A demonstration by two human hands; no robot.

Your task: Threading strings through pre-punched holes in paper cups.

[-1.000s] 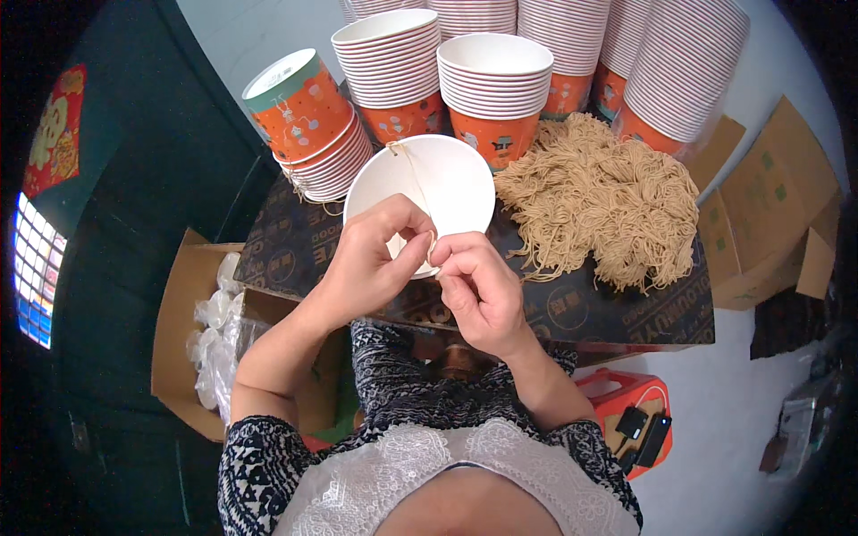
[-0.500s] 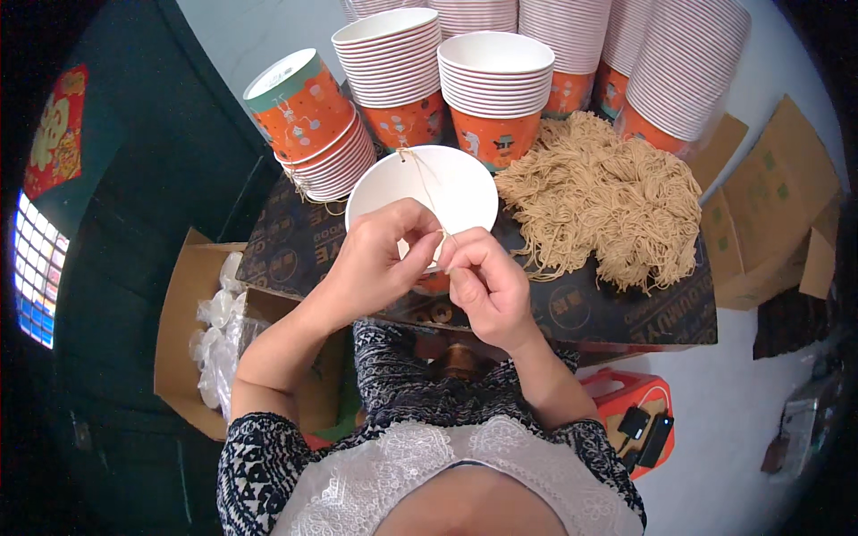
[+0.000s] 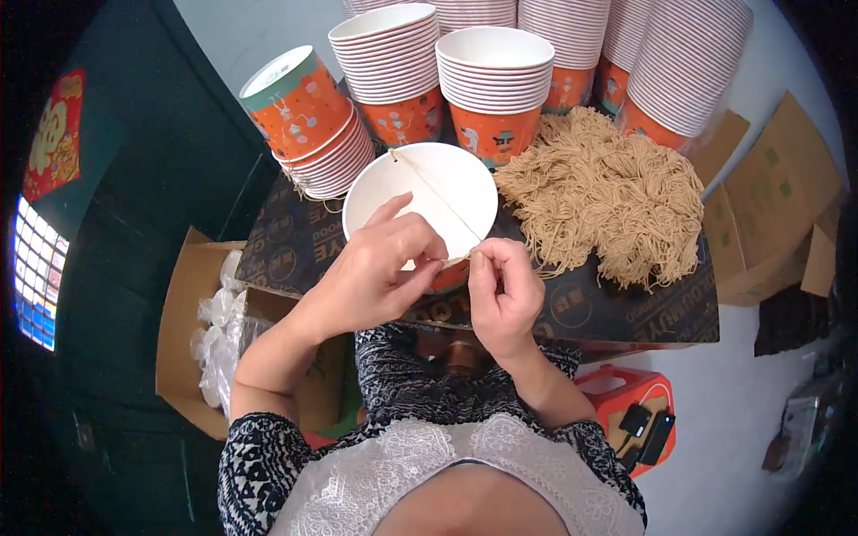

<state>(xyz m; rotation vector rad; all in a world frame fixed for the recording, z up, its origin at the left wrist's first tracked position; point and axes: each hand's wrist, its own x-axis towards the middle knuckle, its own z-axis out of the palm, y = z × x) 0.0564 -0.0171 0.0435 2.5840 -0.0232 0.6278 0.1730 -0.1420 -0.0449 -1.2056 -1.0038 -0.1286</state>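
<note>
A white-lined paper cup (image 3: 469,188) leans with its mouth toward me at the table's near middle. From a small hole near its far left rim, a thin tan string (image 3: 435,194) runs taut across the opening to my fingers. My right hand (image 3: 508,295) is closed, pinching the string between thumb and forefinger just off the cup's near right rim. Beside it, my left hand (image 3: 375,272) pinches a short stretch of string with thumb and forefinger, its other fingers loosely raised over the cup. The cup's orange outside shows only below the hands.
A heap of tan strings (image 3: 608,201) lies right of the cup on the black table (image 3: 626,313). Behind stand several stacks of paper cups (image 3: 496,80); a tilted stack (image 3: 299,116) stands left. Cardboard boxes (image 3: 183,339) flank the table, and a red stool (image 3: 666,389) is below right.
My right hand has moved right and slightly down, away from my left, drawing the string straight across the cup. My left fingers have lifted and spread somewhat.
</note>
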